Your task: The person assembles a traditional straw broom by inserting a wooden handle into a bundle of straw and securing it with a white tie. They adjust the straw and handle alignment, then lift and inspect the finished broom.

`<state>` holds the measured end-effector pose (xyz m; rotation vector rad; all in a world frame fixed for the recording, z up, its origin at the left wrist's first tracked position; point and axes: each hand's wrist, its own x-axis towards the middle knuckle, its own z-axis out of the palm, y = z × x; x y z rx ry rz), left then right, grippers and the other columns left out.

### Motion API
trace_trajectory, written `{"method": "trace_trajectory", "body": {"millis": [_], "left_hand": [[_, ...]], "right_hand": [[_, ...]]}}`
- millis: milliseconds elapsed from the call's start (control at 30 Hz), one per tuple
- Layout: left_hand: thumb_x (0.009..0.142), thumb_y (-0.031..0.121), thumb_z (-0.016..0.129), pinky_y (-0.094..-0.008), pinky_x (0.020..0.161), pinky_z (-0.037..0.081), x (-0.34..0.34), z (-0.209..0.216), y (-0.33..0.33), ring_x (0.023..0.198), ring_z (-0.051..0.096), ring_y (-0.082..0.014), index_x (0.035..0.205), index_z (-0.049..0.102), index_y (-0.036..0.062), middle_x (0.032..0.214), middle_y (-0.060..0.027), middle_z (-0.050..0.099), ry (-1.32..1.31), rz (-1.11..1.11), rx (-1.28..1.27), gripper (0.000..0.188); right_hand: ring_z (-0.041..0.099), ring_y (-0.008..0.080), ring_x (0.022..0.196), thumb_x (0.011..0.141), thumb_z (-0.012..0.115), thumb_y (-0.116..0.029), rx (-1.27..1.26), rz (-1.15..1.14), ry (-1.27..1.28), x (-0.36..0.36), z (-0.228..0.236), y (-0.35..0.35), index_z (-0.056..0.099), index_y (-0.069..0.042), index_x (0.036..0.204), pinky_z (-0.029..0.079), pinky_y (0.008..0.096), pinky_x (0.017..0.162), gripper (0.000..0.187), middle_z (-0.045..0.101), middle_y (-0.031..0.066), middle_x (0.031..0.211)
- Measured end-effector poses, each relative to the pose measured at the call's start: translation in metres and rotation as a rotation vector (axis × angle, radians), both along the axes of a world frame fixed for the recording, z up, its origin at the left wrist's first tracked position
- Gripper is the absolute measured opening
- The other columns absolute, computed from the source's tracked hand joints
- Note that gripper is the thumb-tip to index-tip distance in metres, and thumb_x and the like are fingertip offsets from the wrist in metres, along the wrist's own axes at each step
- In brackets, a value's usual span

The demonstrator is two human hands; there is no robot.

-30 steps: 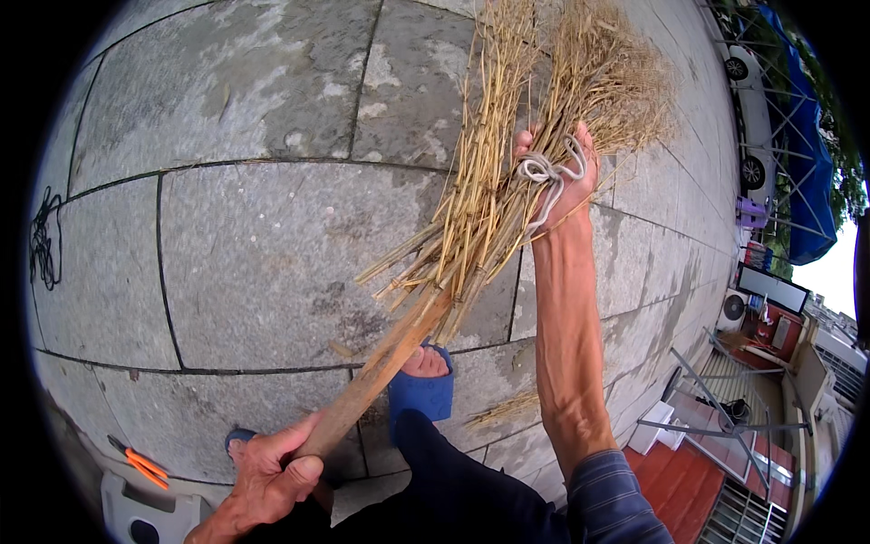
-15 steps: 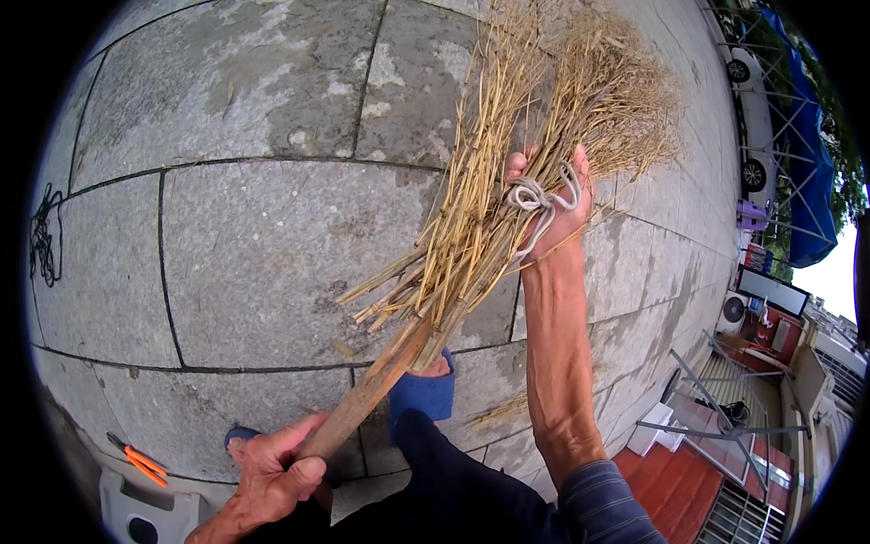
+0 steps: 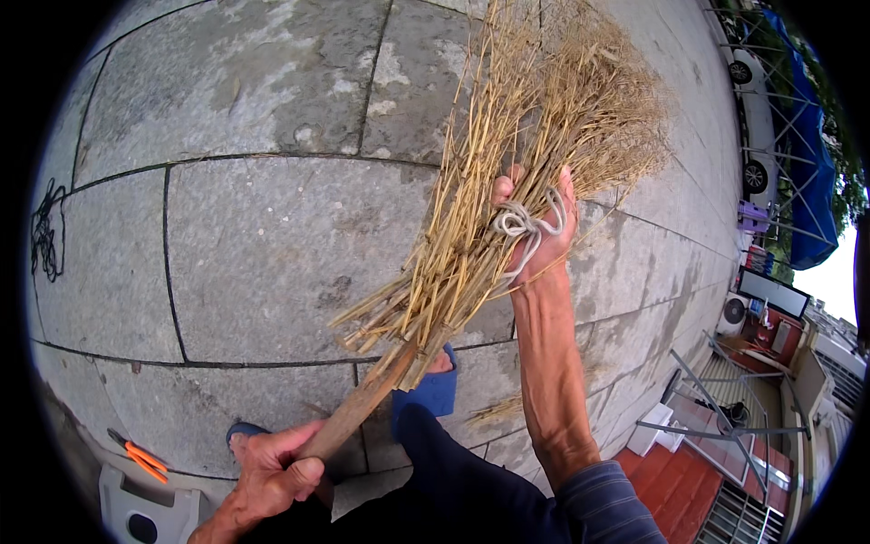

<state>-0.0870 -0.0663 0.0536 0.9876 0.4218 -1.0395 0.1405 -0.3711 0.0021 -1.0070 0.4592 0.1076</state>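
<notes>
My left hand (image 3: 276,467) is closed around the lower end of a flat wooden stick (image 3: 358,412). The stick's upper end runs in among the cut stalk ends of a bundle of dry straw-coloured stalks (image 3: 453,263). From below and the right side, my right hand (image 3: 548,227) cups the bundle, fingers curled round it near the middle. A pale cord (image 3: 521,219) is tied in a bow on the bundle, beside my right palm. The bundle's bushy, fine-branched end (image 3: 607,100) fans out away from me.
Grey stone paving (image 3: 272,263) lies below. Orange-handled pliers (image 3: 145,461) rest near a grey plastic stool (image 3: 149,517) at lower left; a dark cord (image 3: 47,231) lies at far left. My feet wear blue slippers (image 3: 430,390). Loose stalks (image 3: 497,411) and a metal frame (image 3: 725,431) are to the right.
My right hand and the bundle have shifted slightly to the left and toward me. The left hand stays nearly in place on the stick, and the bow is still tied.
</notes>
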Motion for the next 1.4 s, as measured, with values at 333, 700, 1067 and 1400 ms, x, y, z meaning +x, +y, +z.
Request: {"method": "trace_trajectory", "body": {"millis": [333, 700, 1067, 1400], "left_hand": [[0.086, 0.030, 0.067, -0.0262, 0.043, 0.040, 0.020, -0.005, 0.003, 0.047, 0.047, -0.0119, 0.129, 0.052, -0.0040, 0.063, -0.0067, 0.054, 0.251, 0.093, -0.079, 0.057], [0.092, 0.029, 0.061, -0.0332, 0.035, 0.036, 0.029, -0.016, 0.031, 0.041, 0.041, -0.0170, 0.137, 0.042, -0.0053, 0.061, -0.0134, 0.045, 0.411, 0.300, -0.544, 0.060], [0.095, 0.032, 0.056, -0.0302, 0.037, 0.032, 0.014, -0.034, 0.037, 0.042, 0.039, -0.0165, 0.139, 0.041, -0.0042, 0.062, -0.0124, 0.042, 0.445, 0.322, -0.684, 0.059], [0.088, 0.042, 0.066, -0.0303, 0.040, 0.039, 0.025, -0.015, 0.015, 0.047, 0.051, -0.0176, 0.136, 0.047, -0.0002, 0.066, -0.0109, 0.054, 0.281, 0.120, -0.274, 0.067]], "right_hand": [[0.064, 0.0321, 0.078, 0.098, 0.047, -0.046, 0.069, 0.007, 0.098, 0.020, -0.020, 0.009, 0.048, -0.002, 0.112, 0.056, 0.0412, 0.062, 0.046, 0.061, 0.0185, 0.095], [0.032, 0.0417, 0.136, 0.085, 0.063, -0.056, 0.296, -0.351, 0.009, 0.009, -0.047, -0.007, -0.005, -0.001, 0.149, 0.033, 0.0543, 0.110, 0.109, 0.022, 0.0242, 0.150], [0.045, 0.0338, 0.126, 0.089, 0.059, -0.053, 0.367, 0.162, -0.104, 0.064, -0.008, 0.008, 0.036, 0.005, 0.136, 0.038, 0.0474, 0.108, 0.078, 0.046, 0.0192, 0.137], [0.066, 0.0363, 0.091, 0.089, 0.068, -0.029, 0.446, 0.171, 0.074, 0.087, -0.014, -0.002, 0.055, -0.003, 0.113, 0.057, 0.0568, 0.076, 0.037, 0.064, 0.0181, 0.103]]}}
